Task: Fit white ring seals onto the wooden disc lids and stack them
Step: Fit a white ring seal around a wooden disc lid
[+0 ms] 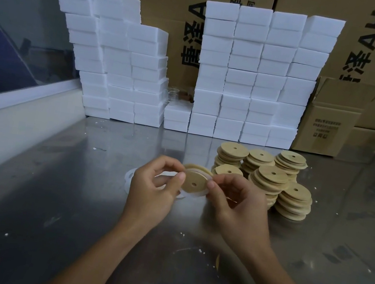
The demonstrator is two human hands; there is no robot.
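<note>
Crowding behind hands, disc stacks (272, 178), foam blocks (249, 77)

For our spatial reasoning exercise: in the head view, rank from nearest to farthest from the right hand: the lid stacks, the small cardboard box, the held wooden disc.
From the right hand:
1. Held wooden disc, at its fingertips.
2. Lid stacks, just behind-right.
3. Small cardboard box, far back right.

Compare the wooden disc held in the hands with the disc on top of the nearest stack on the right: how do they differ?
The held disc is off the table, tilted up toward the camera; the stack-top disc lies flat. The held disc has a white ring seal being worked around its edge by the left hand and right hand; the stack-top disc is untouched. Both are round, pale wood, with a small hole.
</note>
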